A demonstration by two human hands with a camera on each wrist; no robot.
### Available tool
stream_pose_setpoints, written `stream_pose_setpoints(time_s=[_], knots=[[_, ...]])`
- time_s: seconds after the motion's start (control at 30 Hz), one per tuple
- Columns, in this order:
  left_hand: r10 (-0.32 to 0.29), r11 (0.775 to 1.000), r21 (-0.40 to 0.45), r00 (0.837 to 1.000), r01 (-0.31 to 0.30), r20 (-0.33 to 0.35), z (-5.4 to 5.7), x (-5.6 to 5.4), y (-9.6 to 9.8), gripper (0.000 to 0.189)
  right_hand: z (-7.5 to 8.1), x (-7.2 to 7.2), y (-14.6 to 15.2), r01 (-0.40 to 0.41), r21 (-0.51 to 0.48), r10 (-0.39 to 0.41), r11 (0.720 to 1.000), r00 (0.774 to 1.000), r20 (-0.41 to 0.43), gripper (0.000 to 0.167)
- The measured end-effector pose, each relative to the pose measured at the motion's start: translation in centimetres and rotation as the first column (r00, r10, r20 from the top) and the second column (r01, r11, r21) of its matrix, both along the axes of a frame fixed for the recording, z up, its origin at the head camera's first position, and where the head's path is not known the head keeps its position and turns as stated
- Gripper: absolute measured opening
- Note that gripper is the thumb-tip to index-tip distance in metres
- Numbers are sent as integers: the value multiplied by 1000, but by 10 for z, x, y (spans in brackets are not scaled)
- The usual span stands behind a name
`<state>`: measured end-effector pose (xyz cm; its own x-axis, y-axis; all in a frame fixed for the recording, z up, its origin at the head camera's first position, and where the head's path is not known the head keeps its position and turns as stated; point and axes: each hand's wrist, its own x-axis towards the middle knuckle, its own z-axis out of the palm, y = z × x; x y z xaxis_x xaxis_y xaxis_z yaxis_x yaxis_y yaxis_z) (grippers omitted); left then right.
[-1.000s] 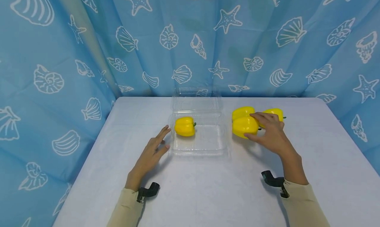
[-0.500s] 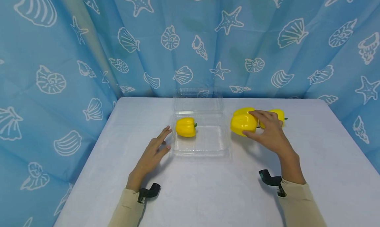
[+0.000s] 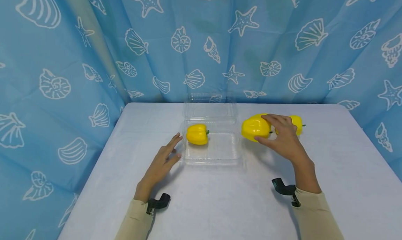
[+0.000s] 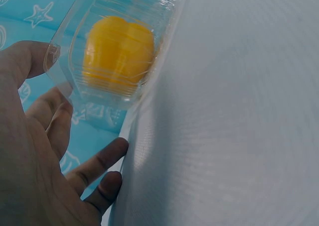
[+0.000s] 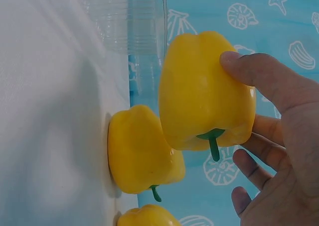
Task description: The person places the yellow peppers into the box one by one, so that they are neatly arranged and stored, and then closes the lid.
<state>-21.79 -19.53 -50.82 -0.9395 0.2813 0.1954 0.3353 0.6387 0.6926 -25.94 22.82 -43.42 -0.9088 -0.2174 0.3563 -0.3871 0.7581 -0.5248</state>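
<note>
In the head view, the right hand [image 3: 282, 139] holds a yellow pepper [image 3: 255, 129] between thumb and fingers, its stem toward the palm. It is to the right of the clear box [image 3: 221, 148], near but outside it. Partly hidden behind it is a second pepper [image 3: 260, 114]; a third pepper [image 3: 297, 125] lies beyond the hand. A fourth pepper [image 3: 197, 134] lies on its side at the left of the box, whose lid [image 3: 210, 111] stands open at the back. The left hand [image 3: 159, 163] is at the box's left edge, fingers spread wide and gripping nothing. All this is on a white worktop [image 3: 220, 201] before a blue curtain [image 3: 194, 58].

In the left wrist view, the left thumb and fingertips are at the box's rim; I cannot tell how firmly they touch. The fourth pepper shows through the plastic.

In the right wrist view, the held pepper is raised off the worktop, the thumb across one side and fingers against the other. Two more peppers are near it, one cut off by the frame's lower edge.
</note>
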Motion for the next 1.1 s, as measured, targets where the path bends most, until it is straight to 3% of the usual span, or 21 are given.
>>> stream_pose_setpoints(time_s=[1.1], knots=[[6,1000,-2,1000,-6,21,-2,-2,-2,58,4,-9,-23,-18,-8,19,1000,999,48,72]])
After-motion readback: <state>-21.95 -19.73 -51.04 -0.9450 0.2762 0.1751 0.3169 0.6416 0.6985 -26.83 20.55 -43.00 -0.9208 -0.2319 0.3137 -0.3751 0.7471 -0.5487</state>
